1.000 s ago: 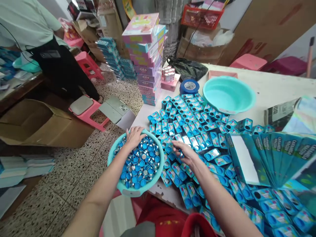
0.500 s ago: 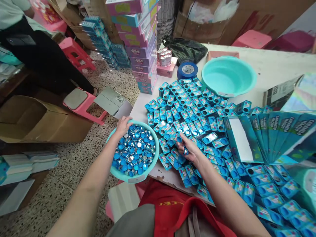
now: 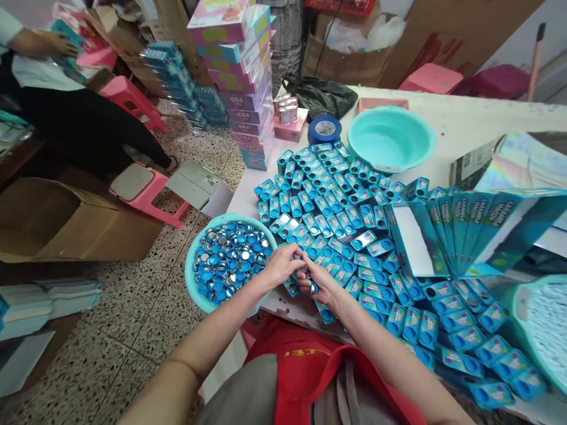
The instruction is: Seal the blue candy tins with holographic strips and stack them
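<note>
My left hand [image 3: 283, 264] and my right hand [image 3: 318, 282] meet over the near edge of the table. The left fingers are pinched against the right fingertips, and whatever they grip is hidden. Curled in my right hand is a small round blue-and-silver cap [image 3: 313, 288]. Left of the hands sits a turquoise basin [image 3: 191, 277] filled with loose blue-and-silver caps [image 3: 230, 260]. Under and beyond the hands, many small blue boxes [image 3: 330, 203] with round cut-outs stand packed together.
An open display box [image 3: 414, 239] lies on the right, near another basin [image 3: 518, 307] of pale blue pieces. Behind are a turquoise basin [image 3: 392, 139], blue tape [image 3: 325, 128] and stacked pink and purple boxes [image 3: 248, 112]. A person [image 3: 66, 106] stands at the far left beyond a stool [image 3: 150, 195].
My left hand has left the rim of the cap basin and moved right to meet my right hand. The right hand has shifted slightly down and left. The view has shifted slightly.
</note>
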### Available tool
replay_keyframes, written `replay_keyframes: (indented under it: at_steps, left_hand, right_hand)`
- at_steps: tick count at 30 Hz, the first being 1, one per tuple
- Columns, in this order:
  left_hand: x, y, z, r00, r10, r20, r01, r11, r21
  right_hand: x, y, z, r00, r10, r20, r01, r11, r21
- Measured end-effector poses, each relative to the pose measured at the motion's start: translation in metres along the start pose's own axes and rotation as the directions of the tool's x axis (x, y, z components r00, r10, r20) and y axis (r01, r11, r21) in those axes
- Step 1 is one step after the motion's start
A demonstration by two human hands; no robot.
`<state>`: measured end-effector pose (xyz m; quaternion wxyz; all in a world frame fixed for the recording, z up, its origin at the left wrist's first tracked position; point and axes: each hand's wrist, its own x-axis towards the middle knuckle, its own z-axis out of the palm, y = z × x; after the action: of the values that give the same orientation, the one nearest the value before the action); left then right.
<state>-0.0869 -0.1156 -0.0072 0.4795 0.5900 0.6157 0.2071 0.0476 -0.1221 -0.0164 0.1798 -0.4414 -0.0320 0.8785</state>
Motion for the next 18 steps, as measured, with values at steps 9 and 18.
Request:
replay_keyframes:
  at_steps: [9, 18]
  left_hand:
    - [0.020, -0.021, -0.016, 0.972, -0.234, 0.006, 0.234, 0.972, 0.015]
    - [0.033, 0.008, 0.009, 0.950, -0.309, 0.051, 0.188, 0.692, 0.697]
  right_hand:
    - [-0.025, -0.011, -0.032, 0.984, -0.142, -0.107, 0.150, 0.986, 0.071]
    - [-0.038, -0.006, -0.058, 0.959, -0.231, -0.163, 0.231, 0.973, -0.019]
